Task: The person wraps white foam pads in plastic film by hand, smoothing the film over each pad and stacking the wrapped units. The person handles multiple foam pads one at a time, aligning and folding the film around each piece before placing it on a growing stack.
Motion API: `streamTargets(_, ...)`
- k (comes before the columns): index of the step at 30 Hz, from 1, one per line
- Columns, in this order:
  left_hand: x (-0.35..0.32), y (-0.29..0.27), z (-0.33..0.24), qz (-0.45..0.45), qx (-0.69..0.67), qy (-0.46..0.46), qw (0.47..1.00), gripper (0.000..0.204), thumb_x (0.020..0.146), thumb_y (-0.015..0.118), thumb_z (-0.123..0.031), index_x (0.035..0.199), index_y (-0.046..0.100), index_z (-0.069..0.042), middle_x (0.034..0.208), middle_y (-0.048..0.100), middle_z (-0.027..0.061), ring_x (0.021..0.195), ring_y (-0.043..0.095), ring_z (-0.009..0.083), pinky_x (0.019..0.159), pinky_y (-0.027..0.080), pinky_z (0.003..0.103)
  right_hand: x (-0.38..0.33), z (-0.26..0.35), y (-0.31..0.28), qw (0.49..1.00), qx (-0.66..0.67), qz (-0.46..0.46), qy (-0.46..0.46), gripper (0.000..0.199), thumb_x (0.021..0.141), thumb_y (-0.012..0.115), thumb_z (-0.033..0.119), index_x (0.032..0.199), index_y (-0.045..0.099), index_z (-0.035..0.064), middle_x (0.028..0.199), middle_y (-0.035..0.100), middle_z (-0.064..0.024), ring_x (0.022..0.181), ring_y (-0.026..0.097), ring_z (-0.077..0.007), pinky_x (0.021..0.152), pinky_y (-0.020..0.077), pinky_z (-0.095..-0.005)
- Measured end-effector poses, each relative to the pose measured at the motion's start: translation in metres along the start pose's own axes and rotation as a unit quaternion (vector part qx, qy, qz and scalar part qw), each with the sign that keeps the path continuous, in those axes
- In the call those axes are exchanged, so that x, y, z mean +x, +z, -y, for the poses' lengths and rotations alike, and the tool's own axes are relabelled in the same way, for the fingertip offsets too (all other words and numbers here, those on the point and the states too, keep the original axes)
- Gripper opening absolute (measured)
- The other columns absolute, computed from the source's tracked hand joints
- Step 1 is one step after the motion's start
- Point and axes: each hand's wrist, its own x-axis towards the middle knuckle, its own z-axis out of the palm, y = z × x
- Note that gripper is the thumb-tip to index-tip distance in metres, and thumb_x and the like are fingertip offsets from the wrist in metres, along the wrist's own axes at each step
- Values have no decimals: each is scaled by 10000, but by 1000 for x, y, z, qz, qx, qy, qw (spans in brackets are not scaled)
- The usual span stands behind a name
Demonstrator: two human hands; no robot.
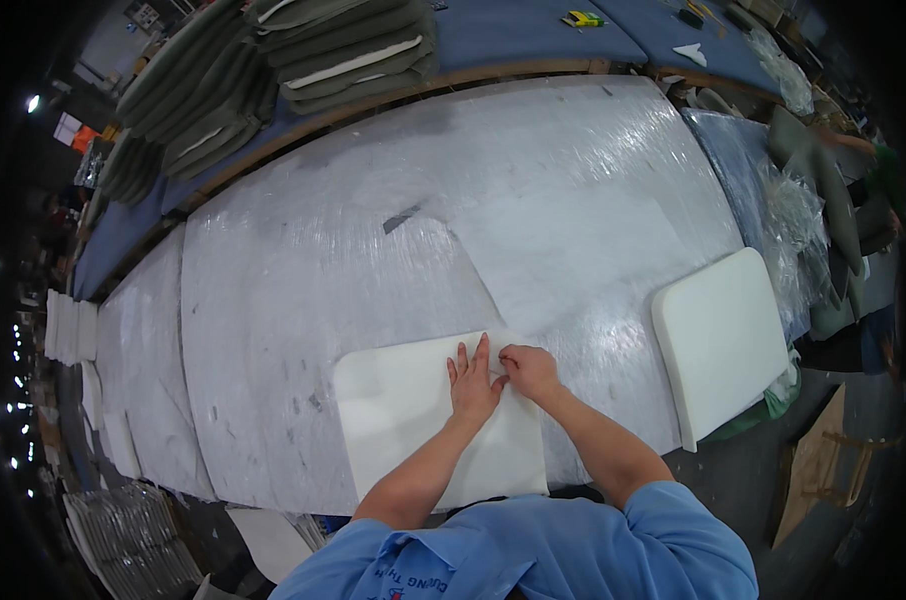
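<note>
Pressing flat on a white rectangular foam cushion pad, the left hand lies with fingers spread and palm down near the pad's far right corner, grasping nothing. Just beside it, touching at the fingertips, the right hand is curled, its fingers pinched narrow on something thin at that same corner; whether it is a film or the pad's own edge I cannot tell.

In the head view the pad lies under both hands and reaches away to the left of them and back toward the body, on a long worktable wrapped in clear plastic sheeting. Judging from this, the work on this pad seems to be at an early stage: only the one corner is being handled and the rest lies bare and untouched.

A second white foam cushion pad waits well apart to the right of the hands. Stacks of grey-green upholstered cushions stand far beyond the hands.
</note>
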Motion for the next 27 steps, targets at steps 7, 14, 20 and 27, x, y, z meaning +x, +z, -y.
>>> streamTargets(7,1,-5,-3,37,11,-30,999,959,942,714,-305,1669,105,-165,1694,290,66,1585,127,388,1278,74,565,-30,-62,-54,936,268,-155,168,110,929,729,123,1011,727,49,693,637,10,637,562,-57,576,453,-243)
streamTargets(14,-3,-10,-1,-41,-17,26,999,804,978,608,-216,1638,182,-41,1701,183,203,1581,101,427,1282,75,546,-83,-117,-108,894,-275,-242,257,470,929,655,100,1392,584,68,1325,635,-259,1294,578,-390,1092,454,-475)
streamTargets(20,24,21,-13,-104,5,59,993,761,983,565,-281,1602,245,25,1680,225,228,1577,130,414,1280,85,546,-40,-68,-28,981,-3,-152,-124,384,943,631,109,1321,635,39,1367,634,-182,1323,554,-380,1118,432,-465)
streamTargets(27,26,45,-22,-106,302,136,938,725,1016,480,-417,1643,238,-144,1698,240,162,1576,147,392,1261,92,560,16,-27,33,988,-73,18,-138,506,1059,461,359,1483,520,90,1544,500,-137,1454,421,-359,1211,279,-519)
